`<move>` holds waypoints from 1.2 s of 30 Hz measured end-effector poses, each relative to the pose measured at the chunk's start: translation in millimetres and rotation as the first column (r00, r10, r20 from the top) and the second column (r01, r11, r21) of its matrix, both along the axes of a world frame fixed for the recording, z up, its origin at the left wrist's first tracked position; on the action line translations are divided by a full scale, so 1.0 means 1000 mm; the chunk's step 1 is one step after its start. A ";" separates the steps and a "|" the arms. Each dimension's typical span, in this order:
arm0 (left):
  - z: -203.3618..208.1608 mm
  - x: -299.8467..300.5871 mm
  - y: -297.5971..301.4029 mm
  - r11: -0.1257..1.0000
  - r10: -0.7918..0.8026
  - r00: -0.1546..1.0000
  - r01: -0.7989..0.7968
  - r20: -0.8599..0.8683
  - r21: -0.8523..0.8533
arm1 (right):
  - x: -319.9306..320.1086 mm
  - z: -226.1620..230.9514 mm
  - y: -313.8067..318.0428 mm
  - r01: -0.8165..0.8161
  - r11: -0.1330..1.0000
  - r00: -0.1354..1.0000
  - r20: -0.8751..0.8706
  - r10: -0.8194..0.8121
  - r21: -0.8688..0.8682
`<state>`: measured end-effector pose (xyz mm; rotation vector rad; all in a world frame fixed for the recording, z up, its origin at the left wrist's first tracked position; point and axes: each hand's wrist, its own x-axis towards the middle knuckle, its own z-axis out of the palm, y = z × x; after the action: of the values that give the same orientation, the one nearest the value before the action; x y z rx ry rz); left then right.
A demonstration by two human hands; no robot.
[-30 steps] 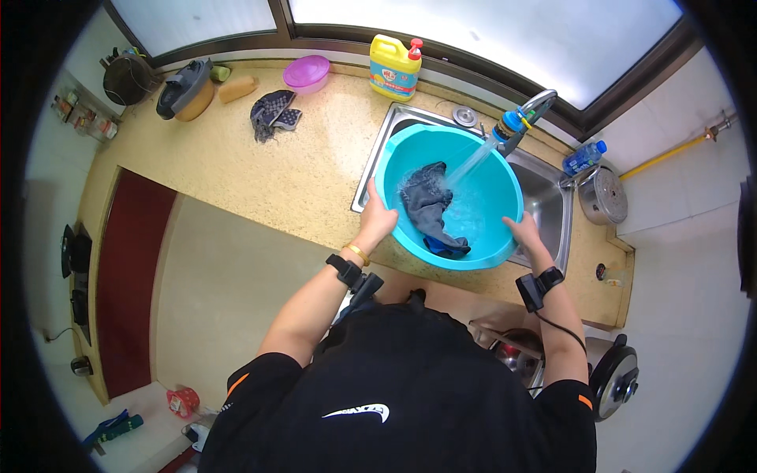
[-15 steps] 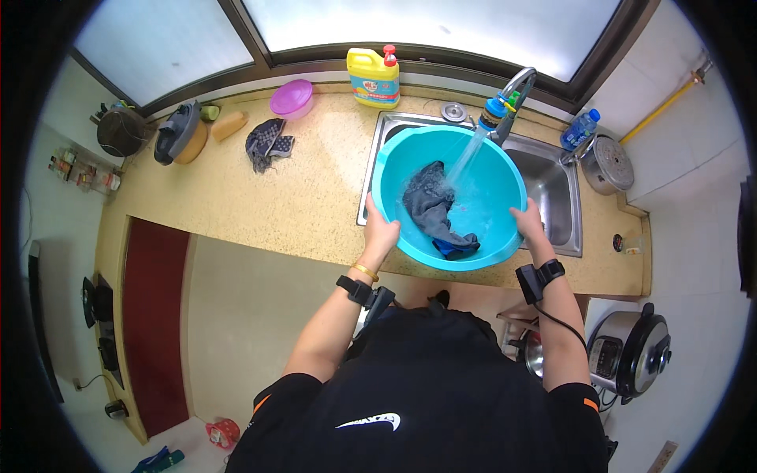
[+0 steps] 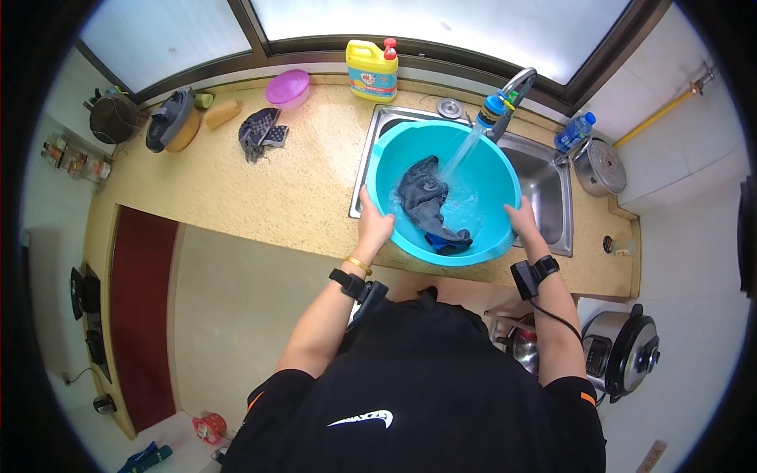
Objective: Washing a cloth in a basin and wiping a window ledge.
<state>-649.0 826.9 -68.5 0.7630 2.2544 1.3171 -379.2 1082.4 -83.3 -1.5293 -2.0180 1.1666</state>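
Two things I pick out left of the basin (image 3: 493, 181) first: a patterned cloth (image 3: 259, 130) and, farther back, a pink-purple bowl (image 3: 288, 89). Behind the basin's left side stands a yellow jug (image 3: 373, 72), red pump on top.

Now the left hand (image 3: 374, 225): it's clasped on the basin's left rim, thumb parted from the fingers, and I can't tell where every fingertip goes. Inside, left of the basin's middle, lies the grey cloth (image 3: 426, 197), blue patch toward the near wall, water around it. From behind the basin the tap (image 3: 522, 79) pours, its stream (image 3: 464, 154) landing beside the cloth.

What's changed? Very little! My view has slid a touch, but both hands keep their places and the water's still running, so I read it as the basin being steadied under the flow.

Over to the right hand (image 3: 524, 222): thumb over the basin's right rim, other fingers mostly hidden, so how firmly it pinches I can't tell. Right of the basin, bare sink (image 3: 556, 205), then a blue bottle (image 3: 574, 134) and a metal pot (image 3: 601, 169).
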 end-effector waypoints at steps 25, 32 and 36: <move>-0.001 -0.003 0.004 0.992 -0.036 0.999 0.031 0.041 0.121 | -0.002 -0.004 0.001 0.033 0.999 0.998 -0.045 -0.033 0.010; 0.005 -0.002 0.004 0.998 -0.018 0.996 0.013 0.088 0.062 | 0.000 -0.009 0.004 0.034 0.999 0.999 0.010 -0.034 0.005; -0.004 -0.004 0.002 1.000 0.018 0.999 -0.018 0.045 -0.010 | -0.002 -0.004 0.001 0.027 0.999 1.000 -0.007 -0.027 -0.027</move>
<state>-652.8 829.4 -72.6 0.7047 2.2360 1.3172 -381.2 1083.3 -87.5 -1.5576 -1.9789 1.1917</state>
